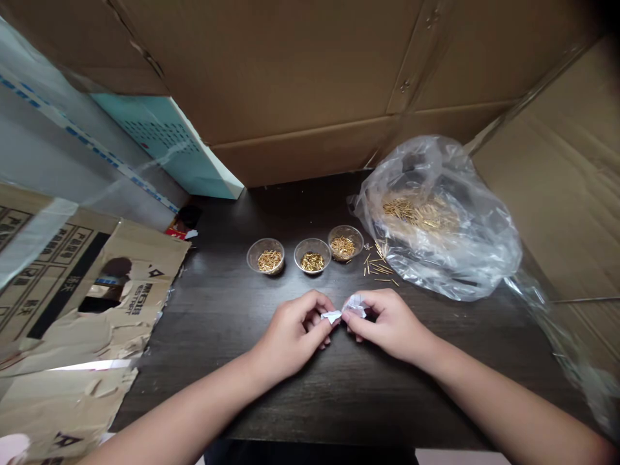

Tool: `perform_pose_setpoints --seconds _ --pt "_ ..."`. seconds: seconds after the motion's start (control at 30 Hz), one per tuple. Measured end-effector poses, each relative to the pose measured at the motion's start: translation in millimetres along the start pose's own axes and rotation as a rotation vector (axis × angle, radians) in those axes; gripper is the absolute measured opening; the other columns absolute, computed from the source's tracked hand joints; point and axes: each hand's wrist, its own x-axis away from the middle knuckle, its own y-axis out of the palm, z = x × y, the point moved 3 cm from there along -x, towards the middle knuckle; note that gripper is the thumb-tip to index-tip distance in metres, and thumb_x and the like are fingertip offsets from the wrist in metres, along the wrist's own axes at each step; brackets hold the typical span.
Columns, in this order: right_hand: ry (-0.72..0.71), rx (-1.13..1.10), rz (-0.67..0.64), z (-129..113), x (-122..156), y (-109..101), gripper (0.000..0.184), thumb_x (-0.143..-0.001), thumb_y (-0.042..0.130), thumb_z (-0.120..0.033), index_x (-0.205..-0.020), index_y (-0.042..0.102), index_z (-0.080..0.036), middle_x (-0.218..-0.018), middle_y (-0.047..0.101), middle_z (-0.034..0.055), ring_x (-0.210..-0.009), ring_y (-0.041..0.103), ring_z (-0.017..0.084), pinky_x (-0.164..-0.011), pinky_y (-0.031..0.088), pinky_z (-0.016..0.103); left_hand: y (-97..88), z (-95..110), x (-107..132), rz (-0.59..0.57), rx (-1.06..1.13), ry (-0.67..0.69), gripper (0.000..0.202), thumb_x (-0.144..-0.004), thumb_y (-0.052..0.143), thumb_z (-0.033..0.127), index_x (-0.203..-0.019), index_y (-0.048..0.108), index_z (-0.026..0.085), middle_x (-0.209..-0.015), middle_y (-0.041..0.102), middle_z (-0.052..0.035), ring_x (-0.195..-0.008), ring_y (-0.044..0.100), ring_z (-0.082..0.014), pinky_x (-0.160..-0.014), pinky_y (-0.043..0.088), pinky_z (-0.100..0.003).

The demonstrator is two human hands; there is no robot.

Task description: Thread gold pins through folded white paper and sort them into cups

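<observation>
My left hand (295, 332) and my right hand (387, 323) meet over the middle of the dark wooden table (227, 361). Both pinch a small crumpled scrap of white paper (345, 311) between thumb and fingers, one hand at each end. Just beyond the hands stand three small clear cups (312, 255) in a row, each holding short gold-coloured metal pins. To their right, several loose pins (378, 266) lie on the table.
A large crumpled clear plastic bag (440, 219) with a heap of gold pins sits at the right. Cardboard walls (310, 77) close off the back and right. Torn cardboard (82, 297) and a plastic-wrapped sheet lie at the left.
</observation>
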Motion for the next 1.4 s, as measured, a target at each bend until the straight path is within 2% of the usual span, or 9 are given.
perform_pose_setpoints --seconds 0.23,0.43,0.57,0.7,0.83,0.97,1.1,1.2,1.4 --pt "-0.099 0.073 0.063 1.1 0.6 1.5 0.023 -0.096 0.06 -0.03 -0.083 0.069 -0.014 -0.066 0.062 0.0002 -0.06 0.056 0.01 -0.061 0.041 0.025 -1.0 3.1 -2.3 0.026 -0.065 0.054 0.014 -0.095 0.061 0.03 -0.097 0.062 0.016 -0.073 0.066 0.0004 -0.06 0.062 -0.01 -0.057 0.05 -0.021" --pt "-0.387 0.484 0.12 5.4 0.4 -5.0 0.012 -0.096 0.056 -0.019 -0.093 0.066 -0.014 -0.081 0.065 0.0033 -0.072 0.057 0.013 -0.069 0.042 0.027 -11.4 8.4 -3.4 0.096 -0.565 0.307 0.007 -0.093 0.062 0.018 -0.096 0.067 0.02 -0.094 0.069 -0.0004 -0.087 0.061 -0.0147 -0.08 0.046 -0.03" --pt "-0.409 0.731 0.11 10.8 -0.9 -7.7 0.016 -0.098 0.052 -0.021 -0.093 0.066 -0.014 -0.08 0.064 0.0048 -0.073 0.057 0.016 -0.072 0.041 0.031 -16.8 4.6 -8.3 0.076 -0.784 0.314 0.013 -0.096 0.06 0.029 -0.097 0.069 0.019 -0.097 0.064 -0.0043 -0.092 0.055 -0.0197 -0.084 0.041 -0.036" --pt "-0.404 0.781 0.086 10.4 -1.8 -6.6 0.019 -0.098 0.049 -0.021 -0.091 0.065 -0.014 -0.079 0.062 0.0054 -0.071 0.054 0.017 -0.07 0.039 0.032 -16.1 2.7 -9.9 0.041 -0.863 0.328 0.02 -0.099 0.056 0.034 -0.103 0.07 0.02 -0.098 0.064 -0.0053 -0.093 0.055 -0.0203 -0.083 0.039 -0.036" --pt "-0.305 0.482 0.069 7.0 -3.3 -6.0 0.016 -0.096 0.054 -0.022 -0.086 0.063 -0.015 -0.076 0.062 0.0039 -0.068 0.053 0.014 -0.066 0.039 0.028 -13.4 5.0 -7.9 0.031 -0.711 0.299 0.016 -0.099 0.056 0.031 -0.099 0.066 0.018 -0.093 0.068 -0.0018 -0.089 0.059 -0.0164 -0.084 0.04 -0.033" --pt "-0.219 0.249 0.058 1.0 -3.8 -1.7 0.018 -0.094 0.057 -0.025 -0.081 0.065 -0.016 -0.069 0.06 0.0024 -0.063 0.052 0.012 -0.062 0.037 0.027 -10.9 6.9 -6.8 0.06 -0.468 0.178 0.012 -0.095 0.063 0.03 -0.094 0.065 0.018 -0.085 0.069 0.0019 -0.075 0.06 -0.011 -0.074 0.042 -0.026" --pt "-0.177 0.163 0.059 -3.8 -2.0 1.4 0.019 -0.092 0.06 -0.025 -0.077 0.066 -0.014 -0.065 0.058 0.0012 -0.061 0.051 0.011 -0.06 0.036 0.026 -8.6 7.5 -8.4 0.074 -0.234 0.107 0.013 -0.094 0.064 0.028 -0.091 0.066 0.015 -0.079 0.068 0.0004 -0.068 0.062 -0.009 -0.066 0.045 -0.021" --pt "-0.151 0.144 0.071 -4.3 -1.0 0.3 0.021 -0.091 0.06 -0.025 -0.076 0.067 -0.013 -0.065 0.059 0.0013 -0.06 0.051 0.011 -0.059 0.036 0.027 -7.3 7.9 -9.7 0.034 -0.064 0.08 0.013 -0.093 0.065 0.027 -0.093 0.066 0.014 -0.08 0.07 -0.0013 -0.072 0.066 -0.0103 -0.07 0.05 -0.021" --pt "-0.12 0.123 0.083 -2.5 -1.4 -1.5 0.022 -0.092 0.061 -0.028 -0.076 0.069 -0.014 -0.064 0.06 0.0011 -0.06 0.052 0.011 -0.059 0.037 0.027 -5.2 9.1 -8.2 0.005 -0.006 0.074 0.013 -0.093 0.064 0.024 -0.097 0.072 0.015 -0.086 0.074 -0.0036 -0.082 0.07 -0.0136 -0.077 0.054 -0.024"
